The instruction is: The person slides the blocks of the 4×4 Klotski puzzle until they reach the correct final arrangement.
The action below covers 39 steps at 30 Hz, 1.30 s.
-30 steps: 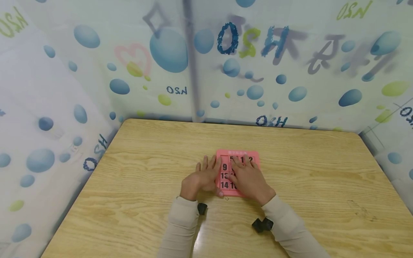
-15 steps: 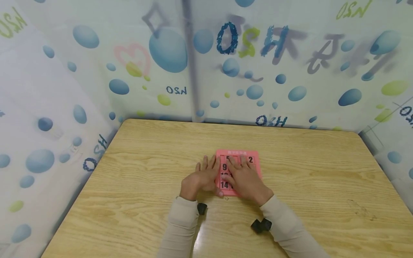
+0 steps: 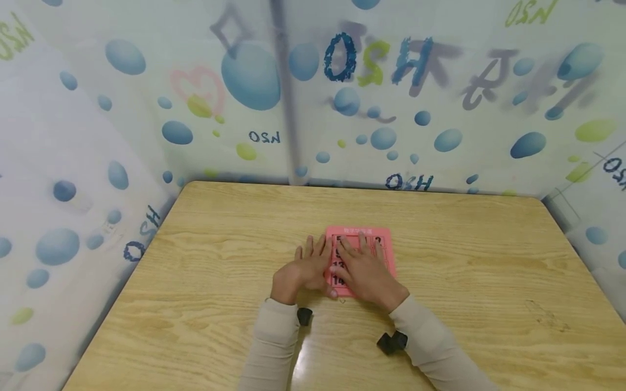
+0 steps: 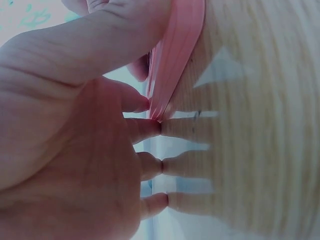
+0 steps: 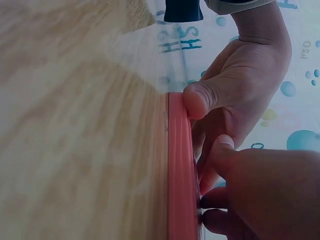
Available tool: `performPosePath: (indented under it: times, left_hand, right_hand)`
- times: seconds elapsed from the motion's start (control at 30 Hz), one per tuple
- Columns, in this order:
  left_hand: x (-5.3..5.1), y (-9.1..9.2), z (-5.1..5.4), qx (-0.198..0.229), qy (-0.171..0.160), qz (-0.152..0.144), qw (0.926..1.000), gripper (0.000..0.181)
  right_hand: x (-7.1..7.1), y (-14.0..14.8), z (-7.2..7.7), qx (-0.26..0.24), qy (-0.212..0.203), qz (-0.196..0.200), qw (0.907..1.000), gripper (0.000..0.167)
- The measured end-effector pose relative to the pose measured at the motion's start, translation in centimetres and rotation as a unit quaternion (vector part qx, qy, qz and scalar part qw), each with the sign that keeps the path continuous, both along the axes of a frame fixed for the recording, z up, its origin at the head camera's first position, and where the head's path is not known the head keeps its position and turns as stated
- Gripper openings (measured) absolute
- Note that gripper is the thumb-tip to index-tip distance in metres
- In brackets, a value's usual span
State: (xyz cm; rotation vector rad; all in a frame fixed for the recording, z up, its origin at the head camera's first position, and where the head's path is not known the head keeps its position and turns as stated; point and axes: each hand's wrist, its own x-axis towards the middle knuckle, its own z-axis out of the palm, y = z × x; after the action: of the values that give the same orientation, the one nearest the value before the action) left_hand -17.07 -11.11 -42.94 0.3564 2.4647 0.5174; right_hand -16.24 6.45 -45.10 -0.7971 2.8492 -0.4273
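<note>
A pink sliding number puzzle (image 3: 337, 230) with black-numbered tiles lies flat on the wooden table. My left hand (image 3: 305, 271) rests along its left side, fingers spread and straight; the left wrist view has several fingertips on the tabletop, with the thumb by the frame's pink side wall (image 4: 182, 45). Over the tiles lies my right hand (image 3: 365, 274), fingers extended, its fingertips at the upper rows. The number 5 shows in the top-left corner, with a bare slot beside it. Many tiles are hidden under the right hand. In the right wrist view, the left thumb (image 5: 197, 100) touches the near corner.
The wooden table (image 3: 220, 233) extends around the puzzle on all sides. Behind it stands a pale wall covering (image 3: 323, 119) with blue and green drops. Black camera mounts (image 3: 391, 343) sit by both wrists, near the table surface.
My right hand has slid a little to the left across the tiles. The 5 tile has moved left into the corner slot. My left hand has stayed in place.
</note>
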Motion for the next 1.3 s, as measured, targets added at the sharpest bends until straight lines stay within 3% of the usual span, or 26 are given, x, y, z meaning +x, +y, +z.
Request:
performPosePath:
  times: [0.17, 0.37, 0.57, 0.93, 1.3]
  left_hand:
    - [0.0, -0.1, 0.0, 0.004, 0.001, 0.003, 1.0, 0.126]
    - [0.2, -0.1, 0.2, 0.008, 0.001, 0.007, 0.9999, 0.127]
    - [0.2, -0.1, 0.3, 0.009, 0.003, 0.008, 0.9999, 0.126]
    - [0.2, 0.0, 0.3, 0.011, 0.0, 0.011, 0.9999, 0.127]
    - [0.2, -0.1, 0.3, 0.011, -0.003, 0.012, 0.9999, 0.127]
  right_hand:
    - [-0.3, 0.6, 0.4, 0.011, 0.011, -0.004, 0.9999, 0.063]
    - [-1.0, 2.5, 1.8, 0.052, 0.051, -0.03, 0.9969, 0.054]
    - [-1.0, 3.5, 3.0, 0.067, 0.017, -0.049, 0.9964, 0.048]
    - [-0.7, 2.6, 2.6, 0.091, 0.056, -0.037, 0.9936, 0.041]
    - [-0.7, 2.1, 1.9, 0.076, 0.052, -0.035, 0.9951, 0.044]
